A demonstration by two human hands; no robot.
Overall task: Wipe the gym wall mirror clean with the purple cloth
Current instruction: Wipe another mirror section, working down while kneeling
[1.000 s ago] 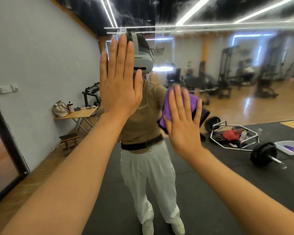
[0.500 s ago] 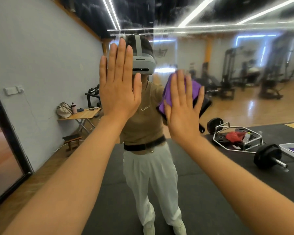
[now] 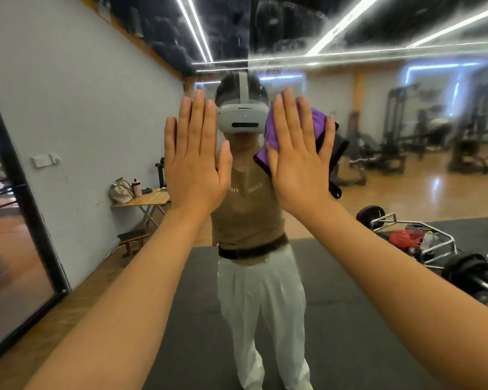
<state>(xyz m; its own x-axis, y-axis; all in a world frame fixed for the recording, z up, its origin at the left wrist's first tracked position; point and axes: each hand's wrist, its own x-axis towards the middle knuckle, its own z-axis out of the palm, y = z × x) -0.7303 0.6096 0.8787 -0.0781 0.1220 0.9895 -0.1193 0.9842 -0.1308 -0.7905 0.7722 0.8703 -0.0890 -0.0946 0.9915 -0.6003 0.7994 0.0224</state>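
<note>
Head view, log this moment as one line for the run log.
left hand: flat on mirror | right hand: flat, pressing purple cloth to glass | smears: upper right

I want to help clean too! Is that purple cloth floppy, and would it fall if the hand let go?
Probably floppy: the purple cloth bunches and droops past the right hand, with a dark edge dangling below. It looks light and thin. It would likely slide down the mirror, since only that flat palm seems to press it there.

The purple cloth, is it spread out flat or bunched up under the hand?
Bunched. The purple cloth shows folds and a dark edge hanging past the flat right hand that presses it on the mirror.
</note>
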